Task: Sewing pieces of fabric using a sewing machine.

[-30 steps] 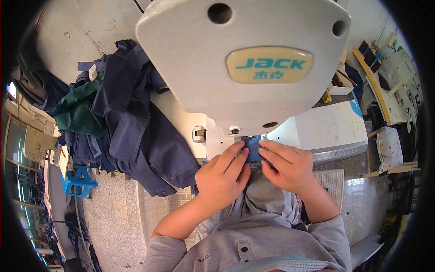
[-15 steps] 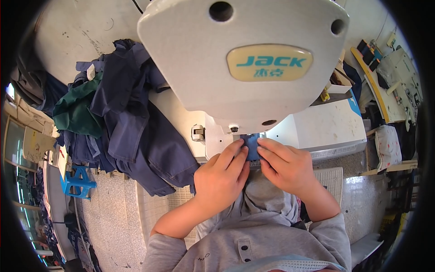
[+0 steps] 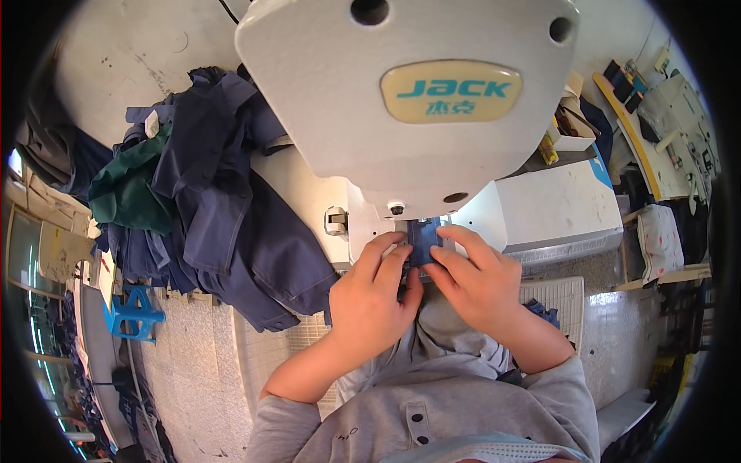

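Note:
A small dark blue piece of fabric (image 3: pixel 424 248) lies on the bed of a white sewing machine (image 3: pixel 324 139), its far end under the machine head. My left hand (image 3: pixel 370 289) grips the fabric's left edge, thumb and fingers closed about it. On the opposite edge, my right hand (image 3: pixel 480 279) pinches the cloth with curled fingers. Both hands rest close to the needle area, which the machine head mostly hides. Light from under the head falls on the bed.
To the left, a heap of navy garments (image 3: pixel 208 185) with a green cloth (image 3: pixel 131 189) hangs over the table edge. A blue stool (image 3: pixel 136 312) stands on the floor below. An open box (image 3: pixel 573 127) sits right of the machine, with thread cones (image 3: pixel 624 85) farther right.
The fabric shows more clearly between my hands, whose fingers have shifted slightly along its edges. The whole view has tilted a little, so the machine head appears higher and further left.

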